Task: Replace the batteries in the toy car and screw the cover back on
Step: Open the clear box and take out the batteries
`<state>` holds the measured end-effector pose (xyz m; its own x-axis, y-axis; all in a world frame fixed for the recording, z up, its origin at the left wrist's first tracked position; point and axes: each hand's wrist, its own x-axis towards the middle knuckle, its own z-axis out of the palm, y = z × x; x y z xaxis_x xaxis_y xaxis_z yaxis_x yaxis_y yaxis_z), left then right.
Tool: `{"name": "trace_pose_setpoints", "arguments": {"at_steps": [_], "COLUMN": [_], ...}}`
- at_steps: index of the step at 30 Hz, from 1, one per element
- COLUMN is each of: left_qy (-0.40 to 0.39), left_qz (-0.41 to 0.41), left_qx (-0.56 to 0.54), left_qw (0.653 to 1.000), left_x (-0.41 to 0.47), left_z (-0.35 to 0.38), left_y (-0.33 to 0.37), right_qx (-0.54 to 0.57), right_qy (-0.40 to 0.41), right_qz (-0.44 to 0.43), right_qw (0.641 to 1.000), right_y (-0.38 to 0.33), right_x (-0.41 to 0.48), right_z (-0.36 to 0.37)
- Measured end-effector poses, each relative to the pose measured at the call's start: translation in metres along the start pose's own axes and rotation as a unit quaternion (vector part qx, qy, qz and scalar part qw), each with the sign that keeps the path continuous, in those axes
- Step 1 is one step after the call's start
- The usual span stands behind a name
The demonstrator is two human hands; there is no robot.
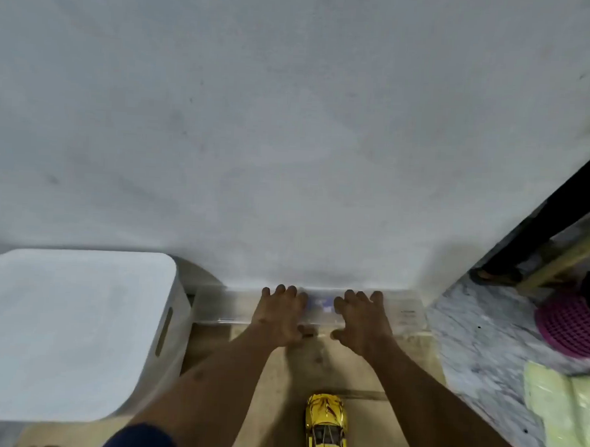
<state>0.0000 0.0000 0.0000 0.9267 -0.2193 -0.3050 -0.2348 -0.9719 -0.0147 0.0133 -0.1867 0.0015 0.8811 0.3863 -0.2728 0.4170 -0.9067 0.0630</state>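
While hands (283,316) rest apart, glossy yellow toy car (327,430), upright, roof showing

Home room — marble floor (479,339), pink basket (568,326), plain white wall (292,120)

White wall (292,120); marble floor (478,352); white stool (69,331)

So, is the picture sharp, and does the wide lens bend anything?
Head view: the clear box under both hands is smeared by motion blur, its label unreadable; the left hand and right hand are soft too. The yellow toy car is sharper. The wall's base line curves, showing wide-angle distortion. Lighting is flat and dim.
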Motion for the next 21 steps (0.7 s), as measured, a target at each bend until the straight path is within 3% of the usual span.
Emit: {"name": "trace_pose_setpoints", "arguments": {"at_steps": [6, 10, 21], "left_qy": [0.019, 0.029, 0.020], "left_qz": [0.004, -0.007, 0.053], "left_qx": [0.047, 0.055, 0.072], "left_qw": [0.999, 0.998, 0.996], "left_x": [0.008, 0.007, 0.003], "left_z": [0.007, 0.011, 0.005], "left_y": [0.004, 0.010, 0.009], "right_qx": [-0.081, -0.086, -0.093], "right_qy": [0.022, 0.090, 0.091], "right_qz": [0.003, -0.022, 0.001], "right_qw": [0.996, 0.992, 0.992], "right_y": [-0.013, -0.015, -0.011], "right_x": [0.006, 0.002, 0.007], "right_z": [0.010, 0.015, 0.017]}}
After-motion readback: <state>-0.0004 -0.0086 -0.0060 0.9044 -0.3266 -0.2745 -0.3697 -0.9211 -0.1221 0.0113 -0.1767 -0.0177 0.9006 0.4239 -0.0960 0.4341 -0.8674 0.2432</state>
